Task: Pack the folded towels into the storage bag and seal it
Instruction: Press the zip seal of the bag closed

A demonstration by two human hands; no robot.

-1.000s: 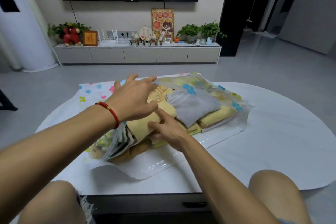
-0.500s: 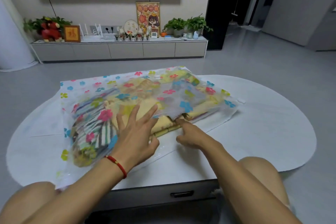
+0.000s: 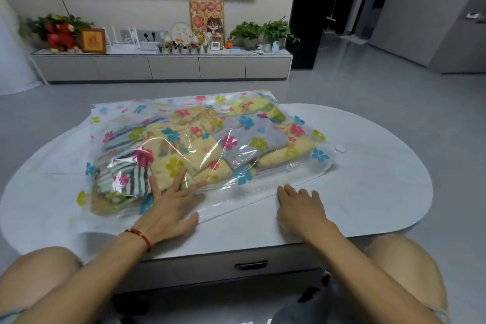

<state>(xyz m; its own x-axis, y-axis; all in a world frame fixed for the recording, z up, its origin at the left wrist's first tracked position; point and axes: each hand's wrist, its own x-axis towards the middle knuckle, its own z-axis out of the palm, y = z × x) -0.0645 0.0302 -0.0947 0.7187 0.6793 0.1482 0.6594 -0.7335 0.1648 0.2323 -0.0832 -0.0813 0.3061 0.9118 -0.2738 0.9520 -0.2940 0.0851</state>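
Bag: the storage bag, clear plastic printed with bright flowers, lies flat on the white counter, spread across its middle
Towels: the folded towels are all inside it, a striped one at the left, yellow ones in the middle, a grey one toward the right
Done so far: packing looks finished, as no towel lies loose on the counter
Left to do: the seal; the flat clear strip of the bag mouth along the near edge does not look pressed shut, though I cannot be sure from here
Long axis: the bag runs left to right across the counter, slightly skewed, with its right end a little farther away
Facing: the mouth points toward the person, the closed side toward the television wall; a small white valve sits near the far edge
Left hand: the left hand lies flat with fingers spread, pressing the near edge of the bag over the towels; its grip is slack and holds nothing
Right hand: the right hand rests palm down on the clear mouth strip, fingers straight and together, grasping nothing
Next step, my guess: run both hands along the strip to close it
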